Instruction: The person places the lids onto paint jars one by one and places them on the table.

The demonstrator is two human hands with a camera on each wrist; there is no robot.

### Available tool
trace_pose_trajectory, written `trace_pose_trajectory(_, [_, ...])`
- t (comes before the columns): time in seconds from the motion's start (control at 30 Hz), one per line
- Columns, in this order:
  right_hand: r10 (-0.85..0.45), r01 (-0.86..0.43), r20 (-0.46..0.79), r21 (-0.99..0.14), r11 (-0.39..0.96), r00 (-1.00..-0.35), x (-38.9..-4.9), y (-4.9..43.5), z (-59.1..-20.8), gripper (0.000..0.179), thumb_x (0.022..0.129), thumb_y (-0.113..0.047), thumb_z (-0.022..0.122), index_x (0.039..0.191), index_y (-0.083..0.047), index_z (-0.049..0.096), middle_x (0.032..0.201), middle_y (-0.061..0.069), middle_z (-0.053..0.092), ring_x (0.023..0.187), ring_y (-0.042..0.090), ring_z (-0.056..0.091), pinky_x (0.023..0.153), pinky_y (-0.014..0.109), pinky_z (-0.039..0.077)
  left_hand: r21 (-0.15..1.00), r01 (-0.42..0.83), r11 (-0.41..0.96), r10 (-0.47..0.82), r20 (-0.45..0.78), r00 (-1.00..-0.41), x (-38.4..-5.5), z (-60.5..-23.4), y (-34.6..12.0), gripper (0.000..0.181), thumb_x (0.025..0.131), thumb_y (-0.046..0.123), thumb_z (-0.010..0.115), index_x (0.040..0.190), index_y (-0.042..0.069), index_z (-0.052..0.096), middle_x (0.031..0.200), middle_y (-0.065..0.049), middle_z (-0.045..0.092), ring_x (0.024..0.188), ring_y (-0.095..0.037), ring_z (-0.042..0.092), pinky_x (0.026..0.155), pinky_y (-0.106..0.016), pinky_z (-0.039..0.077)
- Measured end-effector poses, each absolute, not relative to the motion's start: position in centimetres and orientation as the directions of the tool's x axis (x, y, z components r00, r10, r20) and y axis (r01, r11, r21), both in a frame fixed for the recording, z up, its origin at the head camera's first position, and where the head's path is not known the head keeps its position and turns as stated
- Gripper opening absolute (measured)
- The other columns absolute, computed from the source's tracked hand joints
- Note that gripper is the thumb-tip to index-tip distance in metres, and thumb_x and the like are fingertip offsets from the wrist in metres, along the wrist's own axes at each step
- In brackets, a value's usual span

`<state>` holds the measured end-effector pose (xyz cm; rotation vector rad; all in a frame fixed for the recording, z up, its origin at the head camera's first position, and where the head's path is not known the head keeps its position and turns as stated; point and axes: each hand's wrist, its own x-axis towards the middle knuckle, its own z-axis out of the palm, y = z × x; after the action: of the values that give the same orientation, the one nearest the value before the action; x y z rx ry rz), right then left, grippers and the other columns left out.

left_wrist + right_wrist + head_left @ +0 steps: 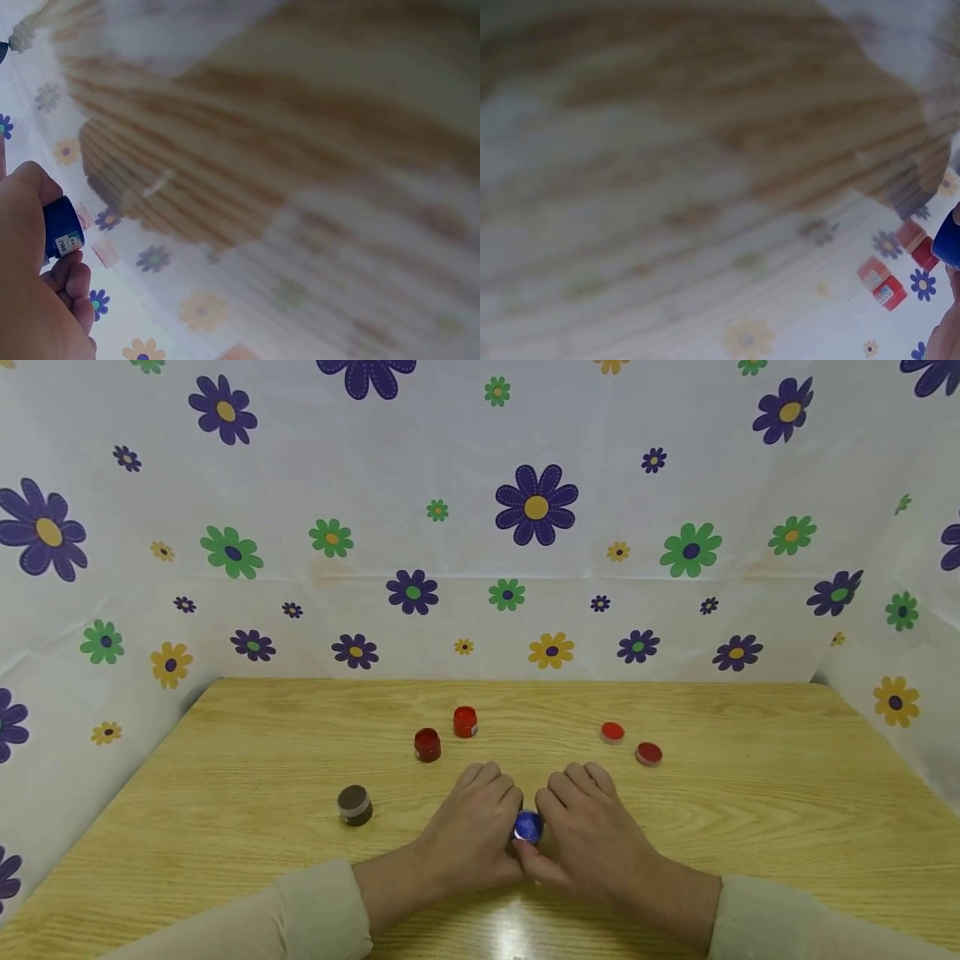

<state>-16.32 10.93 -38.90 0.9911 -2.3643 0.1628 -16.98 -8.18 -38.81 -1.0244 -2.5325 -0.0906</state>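
A small blue paint jar (528, 827) is between my two hands, low in the middle of the head view. My left hand (474, 831) grips it from the left; in the left wrist view the jar (64, 229) shows its white label between thumb and fingers. From the right, my right hand (592, 831) holds it too, the thumb along its near side. The blue jar (948, 240) is cut off by the right wrist view's edge. Fingers hide much of its side, and I cannot tell whether its lid is loose.
Beyond my left hand stand a dark red jar (427, 746) and a bright red jar (465, 722), both lidless. A brown-black jar (355, 805) with its lid on stands to the left. Two red lids (612, 732) lie at right on the wooden table (247, 735). Flowered cloth (450, 460) surrounds it.
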Motion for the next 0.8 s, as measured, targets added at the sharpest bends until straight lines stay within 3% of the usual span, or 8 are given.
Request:
trace_pose_trajectory(0.23, [-0.593, -0.685, 0.545, 0.047, 0.727, -0.593, -16.22, 10.91, -38.87, 0.035, 0.080, -0.049, 0.064, 0.089, -0.015, 0.060, 0.086, -0.003, 0.054, 0.083, 0.017, 0.044, 0.085, 0.038, 0.033, -0.068, 0.680, 0.730, 0.643, 0.407, -0.649, -16.92, -38.72, -8.21, 0.034, 0.068, 0.043, 0.074, 0.075, 0.016, 0.056, 0.072, 0.007, 0.050, 0.077, -0.012, 0.042, 0.078, -0.028, 0.038])
trace_pose_trajectory(0.8, [-0.615, -0.715, 0.586, 0.084, 0.694, -0.528, -16.21, 10.79, -38.97, 0.030, 0.077, -0.041, 0.062, 0.085, -0.013, 0.058, 0.080, -0.002, 0.048, 0.079, 0.018, 0.042, 0.078, 0.036, 0.031, -0.077, 0.694, 0.716, 0.652, 0.431, -0.625, -16.91, -38.75, -8.18, 0.040, 0.071, 0.051, 0.075, 0.075, 0.016, 0.056, 0.073, 0.007, 0.051, 0.078, -0.013, 0.043, 0.079, -0.029, 0.038])
